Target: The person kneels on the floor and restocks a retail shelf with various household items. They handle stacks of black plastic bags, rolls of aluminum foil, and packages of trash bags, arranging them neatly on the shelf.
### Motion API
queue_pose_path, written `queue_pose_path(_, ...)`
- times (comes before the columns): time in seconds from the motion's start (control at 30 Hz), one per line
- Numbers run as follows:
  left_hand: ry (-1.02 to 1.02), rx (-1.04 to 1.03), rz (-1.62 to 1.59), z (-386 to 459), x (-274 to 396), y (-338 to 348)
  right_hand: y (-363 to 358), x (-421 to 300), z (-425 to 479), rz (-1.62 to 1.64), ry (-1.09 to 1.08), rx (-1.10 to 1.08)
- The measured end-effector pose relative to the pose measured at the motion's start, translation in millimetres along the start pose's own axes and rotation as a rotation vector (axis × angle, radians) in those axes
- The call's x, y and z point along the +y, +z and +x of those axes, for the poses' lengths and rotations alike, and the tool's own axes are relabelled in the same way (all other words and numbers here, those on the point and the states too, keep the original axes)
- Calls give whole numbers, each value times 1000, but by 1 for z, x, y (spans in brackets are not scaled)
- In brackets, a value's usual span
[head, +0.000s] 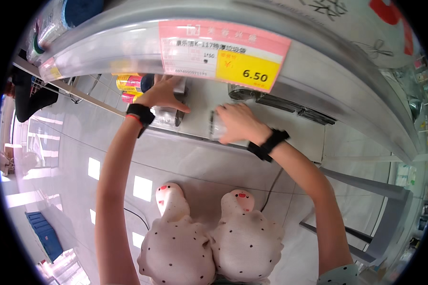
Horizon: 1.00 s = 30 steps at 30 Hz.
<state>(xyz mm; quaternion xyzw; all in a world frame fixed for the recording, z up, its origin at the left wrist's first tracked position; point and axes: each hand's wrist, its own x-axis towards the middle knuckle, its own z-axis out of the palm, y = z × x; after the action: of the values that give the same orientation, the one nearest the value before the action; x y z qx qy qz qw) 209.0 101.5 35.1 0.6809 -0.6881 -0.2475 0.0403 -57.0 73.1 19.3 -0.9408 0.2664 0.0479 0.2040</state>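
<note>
My left hand (164, 95) is over clear-wrapped dark rolls (167, 115) on the lower shelf board (203, 96). Its thumb stands apart from the fingers, and the fingertips are partly hidden under the upper shelf's edge. A clear plastic-wrapped pack (217, 126) with a dark end is in my right hand (239, 121), close to the front edge of the board. Most of that pack is covered by my fingers. Left of my left hand lie yellow-and-pink rolls (128, 83). Black wrapped packs (281, 103) lie in a row farther back on the right.
Above the hands runs the upper shelf's clear front strip (121, 46) with a price tag (221, 53) bearing writing. A grey stool-like frame (388, 213) stands at the right. A dark cable (271, 190) crosses the tiled floor. A blue crate (44, 233) is at lower left.
</note>
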Motion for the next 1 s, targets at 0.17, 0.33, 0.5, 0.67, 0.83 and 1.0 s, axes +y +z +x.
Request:
queue_pose_path(0.17, 322, 154, 10, 27, 37, 23, -13, 38, -98, -139, 199, 230)
queue_pose_path(0.33, 465, 199, -250, 47, 86, 18, -10, 27, -137, -149, 358, 527)
queue_pose_path(0.5, 550, 312, 238, 104, 20, -11, -7, -3, -75, 141, 226, 720)
queue_pose_path(0.67, 537, 386, 423, 115, 51, 9, -9, 27, 24, -67, 397, 751)
queue_pose_path(0.83, 567, 205, 108, 82, 31, 4, -8, 28, 71, -287, 647, 574)
queue_pose_path(1.0, 352, 47, 23, 67, 23, -18, -4, 25, 59, -327, 627, 570)
